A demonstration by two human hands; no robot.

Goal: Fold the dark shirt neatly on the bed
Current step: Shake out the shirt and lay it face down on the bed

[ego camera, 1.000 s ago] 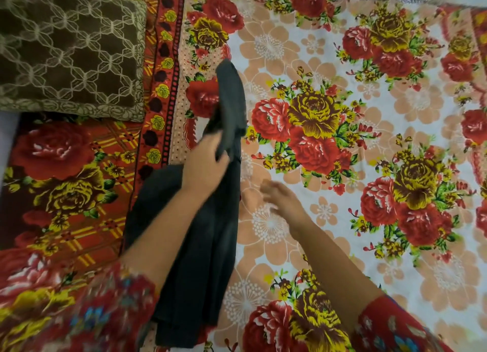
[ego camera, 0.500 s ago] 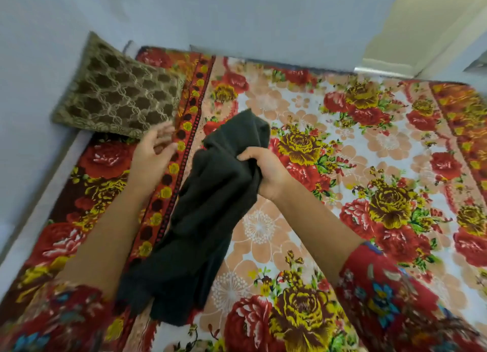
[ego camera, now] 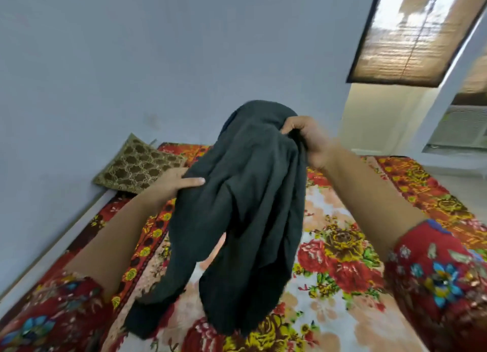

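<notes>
Above the floral-covered bed (ego camera: 342,249), I hold the dark shirt (ego camera: 245,206) up in front of the pale wall (ego camera: 131,61). It hangs bunched in long soft folds, and its lower ends trail down close to the cover; I cannot tell whether they touch it. My right hand (ego camera: 307,138) pinches the gathered top of the cloth with curled fingers. My left hand (ego camera: 175,184) holds the shirt's left side, thumb laid across the front and fingers hidden behind the fabric.

I judge the garment light and limp. It will not keep any shape by itself, and it sags wherever it is not held. The best places to take hold look like the two shoulder seams or the collar, so that the body drops flat. Neither is clear in this bundle.

Half a second ago the shirt hung lower, from the right hand alone, while the left was spread and apart from it over the red border. Now the left has taken hold and the shirt is raised, and the view has tipped up. The patterned cushion (ego camera: 137,164) still lies against the wall.
</notes>
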